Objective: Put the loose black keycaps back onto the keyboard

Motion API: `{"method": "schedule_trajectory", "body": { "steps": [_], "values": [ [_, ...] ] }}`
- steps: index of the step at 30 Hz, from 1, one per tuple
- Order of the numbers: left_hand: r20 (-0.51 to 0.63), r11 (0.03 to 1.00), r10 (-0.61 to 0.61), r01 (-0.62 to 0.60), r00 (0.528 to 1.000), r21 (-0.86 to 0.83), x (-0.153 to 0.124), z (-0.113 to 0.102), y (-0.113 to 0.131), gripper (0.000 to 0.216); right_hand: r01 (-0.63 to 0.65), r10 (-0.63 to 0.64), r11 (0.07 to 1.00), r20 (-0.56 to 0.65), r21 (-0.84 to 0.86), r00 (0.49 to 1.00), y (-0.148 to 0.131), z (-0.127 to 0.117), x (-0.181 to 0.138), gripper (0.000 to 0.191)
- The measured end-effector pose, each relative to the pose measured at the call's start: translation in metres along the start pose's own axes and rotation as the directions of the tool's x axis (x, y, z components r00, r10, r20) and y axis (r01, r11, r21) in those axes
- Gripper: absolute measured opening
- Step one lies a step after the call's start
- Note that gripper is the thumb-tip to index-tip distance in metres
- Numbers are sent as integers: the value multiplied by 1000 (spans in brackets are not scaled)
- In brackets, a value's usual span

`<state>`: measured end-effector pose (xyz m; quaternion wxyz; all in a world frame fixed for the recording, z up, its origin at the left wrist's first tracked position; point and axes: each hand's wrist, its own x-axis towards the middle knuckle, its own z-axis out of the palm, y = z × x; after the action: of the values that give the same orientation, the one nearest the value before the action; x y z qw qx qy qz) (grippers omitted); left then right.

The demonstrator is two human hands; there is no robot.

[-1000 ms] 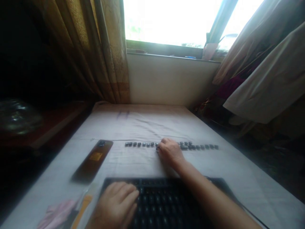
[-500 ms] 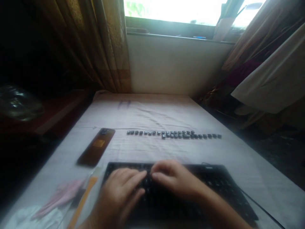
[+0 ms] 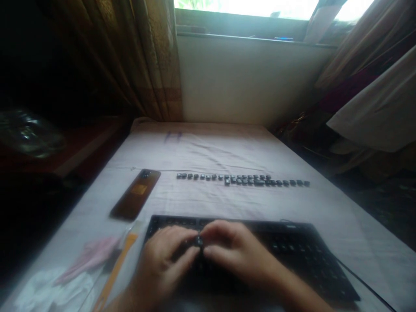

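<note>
A black keyboard lies on the cloth in front of me, partly hidden under my hands and forearms. My left hand is over its left part, with thumb and index finger closed in at a small dark keycap. From the other side, my right hand curls its thumb and index finger to the same keycap. Blur hides whether the keycap is seated or lifted. Beyond the keyboard, several loose keycaps stand in two uneven rows.
A brown phone lies left of the rows. Near the left edge are an orange-handled brush-like tool, a pink cloth and a crumpled white cloth. A cable runs off the keyboard's right side.
My left thumb and index finger have come together around the keycap, and my right fingertips have moved slightly left to meet them. The view has tilted down and shifted a little.
</note>
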<state>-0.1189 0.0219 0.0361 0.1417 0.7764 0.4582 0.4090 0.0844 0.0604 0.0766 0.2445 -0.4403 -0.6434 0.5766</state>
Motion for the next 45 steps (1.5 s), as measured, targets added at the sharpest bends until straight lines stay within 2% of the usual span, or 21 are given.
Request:
{"method": "schedule_trajectory", "body": {
  "steps": [5, 11, 19, 25, 32, 38, 45],
  "values": [
    [30, 999, -23, 24, 999, -26, -1, 2, 1, 17, 52, -56, 996, -63, -72, 996, 5, 3, -4, 15],
    [-3, 999, -29, 29, 1000, -23, -3, 4, 3, 16, 115, -137, 966, -81, -230, 987, 13, 5, -4, 15],
    [17, 1000, 3, -4, 1000, 31, -3, 5, 3, 19, 190, -234, 908, -76, -374, 969, 17, 6, -2, 11],
    [39, 996, 38, -41, 999, 76, -3, 5, 1, 22, 165, -223, 887, -88, -431, 971, 18, 0, 0, 9],
    [25, 994, 62, -64, 998, 92, 4, -3, -2, 22, 55, -178, 781, -137, -622, 975, 29, -24, 7, 12],
    [154, 965, 75, -111, 985, 239, 3, 0, 4, 27, 51, -138, 706, -67, -706, 988, 26, -13, 12, 15],
    [194, 936, 81, -142, 978, 322, -6, 8, 4, 32, 48, -115, 672, -41, -739, 992, 21, -10, 13, 18]
  ]
}}
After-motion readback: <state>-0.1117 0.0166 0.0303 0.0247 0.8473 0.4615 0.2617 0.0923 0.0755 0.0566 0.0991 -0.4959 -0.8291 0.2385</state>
